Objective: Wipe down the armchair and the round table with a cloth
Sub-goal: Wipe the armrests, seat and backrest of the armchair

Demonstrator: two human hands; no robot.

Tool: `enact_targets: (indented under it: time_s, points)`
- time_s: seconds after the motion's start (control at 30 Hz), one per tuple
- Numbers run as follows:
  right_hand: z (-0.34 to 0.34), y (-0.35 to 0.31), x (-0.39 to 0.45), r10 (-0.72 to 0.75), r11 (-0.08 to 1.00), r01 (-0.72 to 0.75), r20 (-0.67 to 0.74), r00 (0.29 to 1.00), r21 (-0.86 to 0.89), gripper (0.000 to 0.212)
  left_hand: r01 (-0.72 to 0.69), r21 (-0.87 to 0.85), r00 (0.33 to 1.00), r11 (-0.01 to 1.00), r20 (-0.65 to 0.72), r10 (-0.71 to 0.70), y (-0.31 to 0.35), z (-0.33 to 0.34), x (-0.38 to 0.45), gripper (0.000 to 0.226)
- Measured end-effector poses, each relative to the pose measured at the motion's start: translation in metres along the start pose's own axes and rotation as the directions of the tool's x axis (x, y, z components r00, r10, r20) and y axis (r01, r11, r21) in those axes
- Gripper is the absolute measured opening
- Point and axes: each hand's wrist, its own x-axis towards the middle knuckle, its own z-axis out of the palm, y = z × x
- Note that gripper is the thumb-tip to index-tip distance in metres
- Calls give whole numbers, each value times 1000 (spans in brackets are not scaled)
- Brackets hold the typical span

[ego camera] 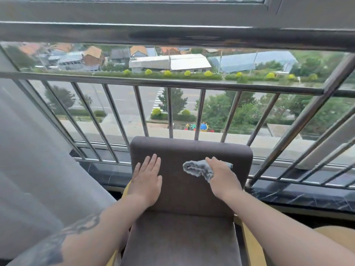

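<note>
A window with a steel railing (pixel 172 84) is filling the far side of the room, a sheer curtain (pixel 34 150) is hanging at the left, and a dark marble sill (pixel 307 196) is running below the rails. The armchair (pixel 184 237) is standing straight ahead of the person, its backrest (pixel 192 150) rising at the far end and lying wide from left to right. Both hands are resting on the backrest's front face. The left hand (pixel 147 181) is lying flat with fingers straight, pressing the fabric near the left edge. The right hand (pixel 223 179) is holding the cloth (pixel 199 168) bunched against the fabric, right of centre, so it is the nearer one for wiping the backrest, which likely has to run sideways. A pale curved edge at the lower right may be the bench (pixel 334 237), though too little is showing to be sure
</note>
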Motion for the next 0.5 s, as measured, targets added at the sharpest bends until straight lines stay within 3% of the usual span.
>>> enact_targets:
  time_s: [0.27, 0.37, 0.5]
  points:
    - [6, 5, 17, 114, 993, -114, -53, 992, 14, 63, -54, 3, 997, 999, 56, 54, -8, 12, 23, 59]
    - [9, -10, 33, 178, 984, -176, -232, 956, 31, 61, -63, 2, 997, 998, 45, 63, -31, 11, 45, 59]
    - [13, -24, 71, 289, 957, -269, -469, 835, 111, 60, -70, 21, 995, 997, 67, 69, -77, 6, 84, 58]
